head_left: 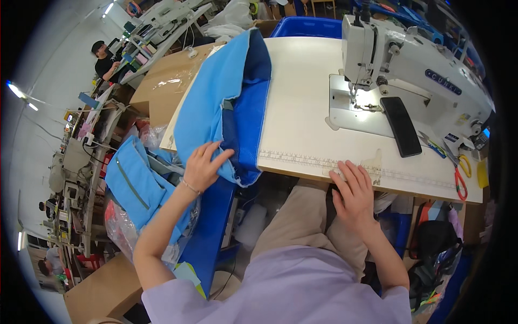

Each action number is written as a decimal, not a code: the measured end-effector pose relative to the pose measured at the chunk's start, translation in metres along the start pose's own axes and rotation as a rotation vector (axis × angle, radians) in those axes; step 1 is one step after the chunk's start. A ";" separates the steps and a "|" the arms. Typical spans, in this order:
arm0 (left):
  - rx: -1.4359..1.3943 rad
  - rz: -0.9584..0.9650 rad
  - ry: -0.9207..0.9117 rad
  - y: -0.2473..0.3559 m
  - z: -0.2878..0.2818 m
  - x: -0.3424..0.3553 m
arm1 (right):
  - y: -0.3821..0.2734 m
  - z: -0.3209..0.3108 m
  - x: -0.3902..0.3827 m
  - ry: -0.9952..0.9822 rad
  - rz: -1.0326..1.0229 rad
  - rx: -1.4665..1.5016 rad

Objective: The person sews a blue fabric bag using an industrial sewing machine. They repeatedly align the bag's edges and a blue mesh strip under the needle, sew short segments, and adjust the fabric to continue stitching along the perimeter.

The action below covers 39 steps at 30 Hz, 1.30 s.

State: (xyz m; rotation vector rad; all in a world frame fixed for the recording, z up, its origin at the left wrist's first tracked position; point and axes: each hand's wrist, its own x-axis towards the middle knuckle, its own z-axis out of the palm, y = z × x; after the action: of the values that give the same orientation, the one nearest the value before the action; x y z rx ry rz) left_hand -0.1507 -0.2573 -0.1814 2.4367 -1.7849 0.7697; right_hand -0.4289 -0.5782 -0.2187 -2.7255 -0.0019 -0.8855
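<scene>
A light blue fabric piece [208, 92] with a darker blue lining [252, 116] lies over the left end of the white sewing table [302, 108], partly hanging past its front edge. My left hand [204, 166] rests on its near end, thumb and fingers apart; the fingertips touch the cloth. At the table's front edge, my right hand [353, 190] lies flat with fingers stretched, beside the printed ruler strip [302, 161], and holds nothing. A white sewing machine [410, 59] stands at the right, its lamp lit over the needle area. No cloth shows under its needle.
A black phone [400, 127] lies by the machine, with scissors [459, 181] near the right corner. Left of my legs, more blue fabric pieces [137, 183] sit in a plastic bag. A blue bin [307, 27] stands behind the table. Another person [108, 62] sits far left.
</scene>
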 end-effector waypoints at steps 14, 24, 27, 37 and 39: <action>-0.779 -0.659 0.882 -0.068 -0.263 0.143 | -0.006 0.001 -0.008 -0.051 0.020 -0.026; -0.358 -0.594 0.437 -0.134 -0.151 0.318 | -0.009 0.002 -0.005 -0.067 -0.006 -0.042; -0.270 -0.066 0.691 -0.073 -0.095 0.291 | -0.001 -0.004 -0.005 -0.081 -0.016 -0.041; -0.565 0.312 0.282 0.052 0.033 0.257 | -0.002 -0.009 0.020 -0.074 0.008 0.078; -0.467 0.451 0.228 0.049 0.049 0.263 | 0.008 -0.014 0.039 -0.145 -0.025 0.182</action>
State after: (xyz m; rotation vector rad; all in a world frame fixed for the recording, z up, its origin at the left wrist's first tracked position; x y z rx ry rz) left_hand -0.1179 -0.5228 -0.1315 1.6177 -2.1442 0.5356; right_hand -0.4048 -0.5929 -0.1876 -2.6165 -0.1383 -0.6571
